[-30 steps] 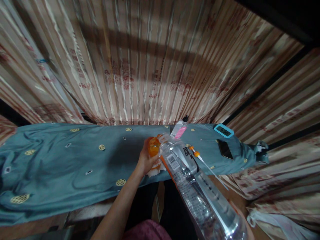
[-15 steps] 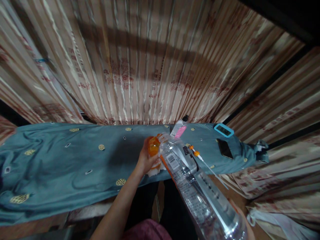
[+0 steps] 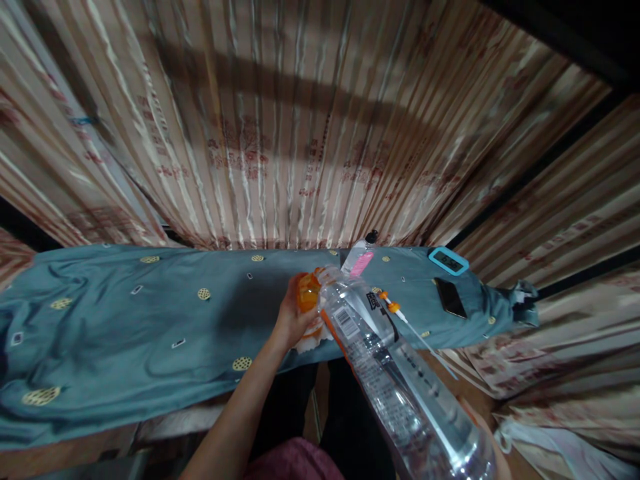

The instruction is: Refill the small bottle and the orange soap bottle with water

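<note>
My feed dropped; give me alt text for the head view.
A large clear bottle tilts across the view, its neck beside an orange container in the left hand, its lower end held by the mostly hidden right hand. Beyond, a patterned blue-green cloth bears a pink-labelled bottle, an orange-and-white pump, a blue-framed clock and a dark phone.

The light is dim and uneven: a broad shadow band crosses the pleated beige fabric curtain with red prints [image 3: 285, 140], and a soft dark patch lies on the teal cloth with yellow motifs [image 3: 165, 320]; white glare streaks the long clear plastic bottle [image 3: 395, 387], whose small lettering blurs; wide-angle stretching pulls the edges, and the upper right corner sinks to near black
</note>
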